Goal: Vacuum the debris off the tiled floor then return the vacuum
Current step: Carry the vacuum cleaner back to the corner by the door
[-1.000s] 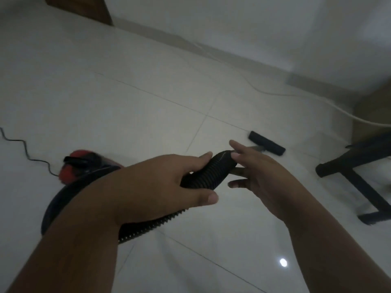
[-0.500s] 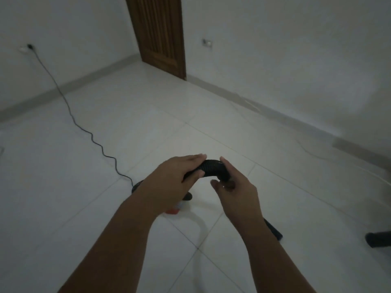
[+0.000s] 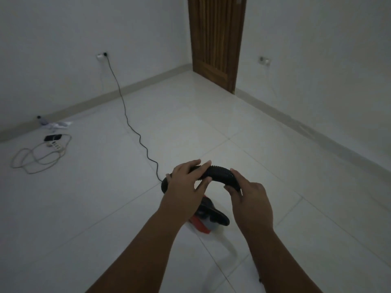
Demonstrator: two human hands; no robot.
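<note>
A dim room with white walls and a pale, glossy tiled floor (image 3: 101, 208); a wooden door (image 3: 215, 39) stands in the far corner and a low skirting board (image 3: 131, 88) runs along the foot of both walls. A black power cord (image 3: 127, 121) hangs from a wall socket (image 3: 102, 55) on the left wall and snakes across the tiles toward the person. A second socket (image 3: 264, 60) sits on the right wall just beside the door. Far to the left on the floor lie a white power strip (image 3: 56, 145) with its loosely coiled white cable (image 3: 31, 163) and a dark phone (image 3: 53, 137) touching or just beside it. The vacuum's body (image 3: 208, 222), red, black and grey, rests on the floor directly below the hands, partly hidden by the left forearm. Its black ribbed hose (image 3: 220, 173) is lifted above it and bends in an arch between the two hands. The left hand (image 3: 186, 185) grips the arch's left side, fingers wrapped over the top and thumb underneath; beyond it the hose curves down. The right hand (image 3: 249, 199) clasps the arch's right end, fingers curled round it. Both forearms reach forward from the bottom edge, the hands near each other.
</note>
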